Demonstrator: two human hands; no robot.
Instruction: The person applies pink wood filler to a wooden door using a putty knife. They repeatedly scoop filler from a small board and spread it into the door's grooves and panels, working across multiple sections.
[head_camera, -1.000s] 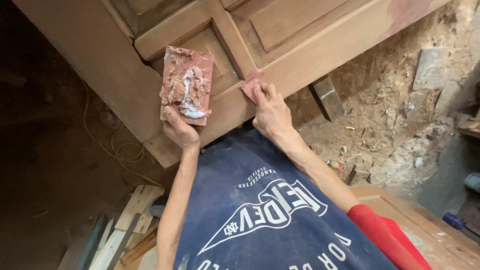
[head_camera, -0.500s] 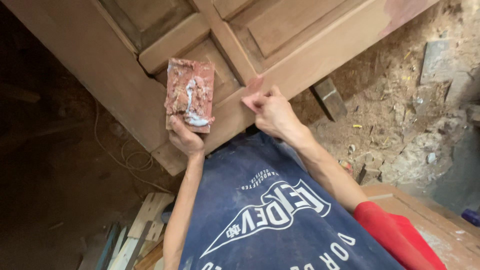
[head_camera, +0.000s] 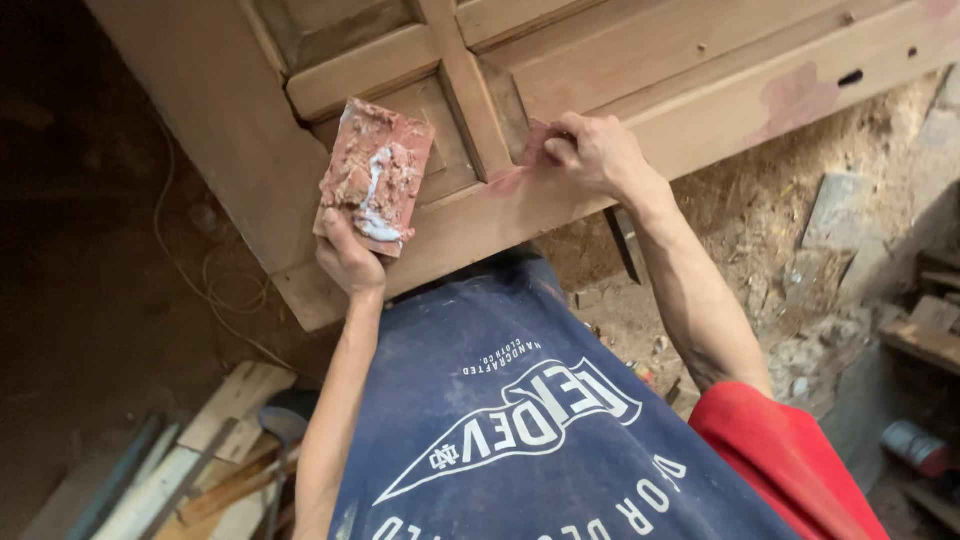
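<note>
I take the wooden door (head_camera: 620, 60) as my landmark; it lies tilted across the top of the view, with its recessed panels and crossing rails facing me. My left hand (head_camera: 348, 262) sits at the door's lower edge, fingers clamped around the bottom of a small board (head_camera: 377, 176) that is caked with reddish-pink filler and a streak of white. The board stands upright in front of the door's lower-left panel, overlapping it. My right hand (head_camera: 592, 152) is just right of the door's vertical rail, on the lower rail, fingers curled together and pressing a pink smear of filler (head_camera: 520, 165) into the wood; whether it pinches a small tool I cannot tell. The 2 hands are well apart, with the vertical rail between them. Another pink patch (head_camera: 795, 100) shows further right on the same rail, near a dark slot (head_camera: 851, 77). Below the door is my blue apron (head_camera: 520, 420) and a red sleeve (head_camera: 790, 460). Loose wood offcuts (head_camera: 210, 450) lie below the door's left end.
</note>
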